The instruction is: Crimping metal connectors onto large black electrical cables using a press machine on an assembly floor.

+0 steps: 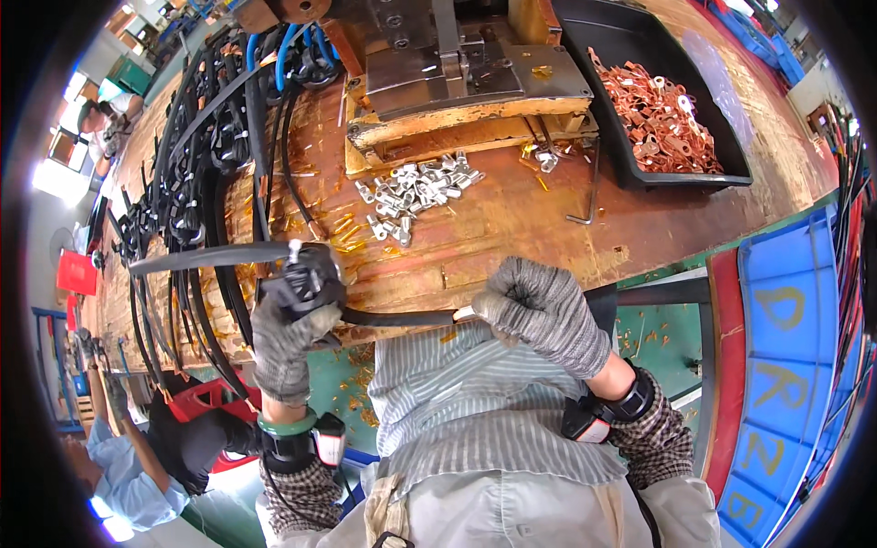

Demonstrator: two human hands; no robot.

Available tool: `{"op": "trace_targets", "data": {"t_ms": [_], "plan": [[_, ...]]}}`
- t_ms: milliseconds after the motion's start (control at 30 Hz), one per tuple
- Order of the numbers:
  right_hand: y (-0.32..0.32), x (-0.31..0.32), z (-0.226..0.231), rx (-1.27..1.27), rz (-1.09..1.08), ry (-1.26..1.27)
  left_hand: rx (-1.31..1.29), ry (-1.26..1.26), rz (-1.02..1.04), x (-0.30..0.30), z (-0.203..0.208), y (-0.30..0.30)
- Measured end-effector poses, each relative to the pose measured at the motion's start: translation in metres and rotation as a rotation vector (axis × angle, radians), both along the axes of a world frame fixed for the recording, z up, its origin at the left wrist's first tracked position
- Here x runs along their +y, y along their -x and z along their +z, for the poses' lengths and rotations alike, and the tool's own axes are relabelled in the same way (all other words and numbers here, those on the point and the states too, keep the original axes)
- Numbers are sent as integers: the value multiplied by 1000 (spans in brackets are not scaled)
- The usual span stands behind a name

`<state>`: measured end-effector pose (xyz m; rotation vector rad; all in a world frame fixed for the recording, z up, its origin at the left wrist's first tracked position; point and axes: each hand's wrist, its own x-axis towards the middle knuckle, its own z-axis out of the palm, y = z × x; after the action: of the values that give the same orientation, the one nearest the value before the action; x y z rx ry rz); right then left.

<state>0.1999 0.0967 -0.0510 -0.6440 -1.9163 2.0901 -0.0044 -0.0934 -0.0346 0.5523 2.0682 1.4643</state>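
Note:
My gloved left hand [285, 352] grips a black coiled bundle [309, 281] at the table's front edge, closed around its lower side. A thick black cable [402, 319] runs from there to the right. At its far end a small bright metal tip [464, 313] shows beside the fingers of my gloved right hand [541, 310]. Those fingers are curled in a pinch around the cable end and hide most of it. On the table ahead lies a loose pile of silver cable lugs [420, 192], with bits of yellow film around it.
A metal press [448, 78] stands on a yellow base beyond the lugs. To its right, a black tray [630, 173] holds copper lugs. Many black cables [206, 146] cover the table's left side. An L-shaped hex key [589, 196] lies near the tray. Blue panels [786, 365] stand at right; a co-worker [137, 466] sits at left.

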Motion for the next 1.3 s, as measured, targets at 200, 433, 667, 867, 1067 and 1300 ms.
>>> {"op": "trace_targets", "data": {"t_ms": [200,433,667,867,1067,1300], "plan": [[-2,3,14,145,-106,-123,257,-535,-41,16,0,0],[20,28,29,291,-70,506,366,-823,21,47,27,10],[41,86,46,313,-70,153,928,-508,63,78,47,36],[61,112,59,329,24,3,890,-579,-12,101,60,56],[82,131,60,238,31,-85,731,-588,43,117,56,72],[97,138,62,206,58,-122,649,-479,3,111,64,73]]}}
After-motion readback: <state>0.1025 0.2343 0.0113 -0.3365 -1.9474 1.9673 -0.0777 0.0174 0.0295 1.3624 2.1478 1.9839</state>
